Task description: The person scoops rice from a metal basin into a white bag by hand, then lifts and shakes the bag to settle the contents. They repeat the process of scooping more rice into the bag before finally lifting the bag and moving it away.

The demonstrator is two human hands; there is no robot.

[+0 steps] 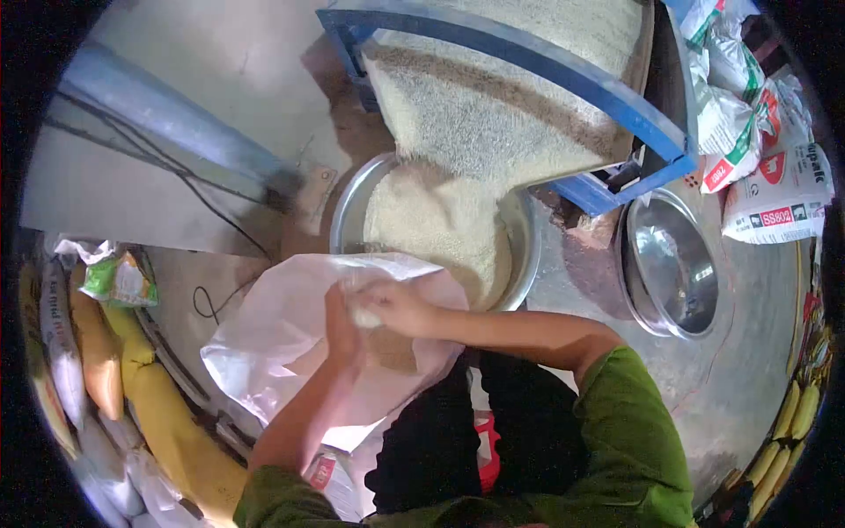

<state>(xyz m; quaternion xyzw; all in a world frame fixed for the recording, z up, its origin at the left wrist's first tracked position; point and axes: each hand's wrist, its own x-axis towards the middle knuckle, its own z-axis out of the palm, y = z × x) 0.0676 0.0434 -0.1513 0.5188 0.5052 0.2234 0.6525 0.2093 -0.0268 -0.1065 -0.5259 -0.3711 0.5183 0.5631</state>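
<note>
My left hand [341, 315] and my right hand [394, 308] meet over the mouth of a large white sack [255, 339]. A small pale item [364, 315] shows between them, too smeared by motion to name. Both hands look closed around it. Some brownish material, partly hidden by my forearms, lies down in the sack. Just beyond the sack's rim stands a wide metal basin [350, 198] heaped with pale granules [440, 220]. Above the basin, a blue-framed chute [493, 114] coated in the same granules slopes down to it.
Stacked metal basins [673, 264] stand at the right. Printed bags [779, 194] are piled at the upper right, and filled yellow and white sacks [172, 409] at the lower left. A blue beam [167, 114] and a black cable [207, 204] run along the left.
</note>
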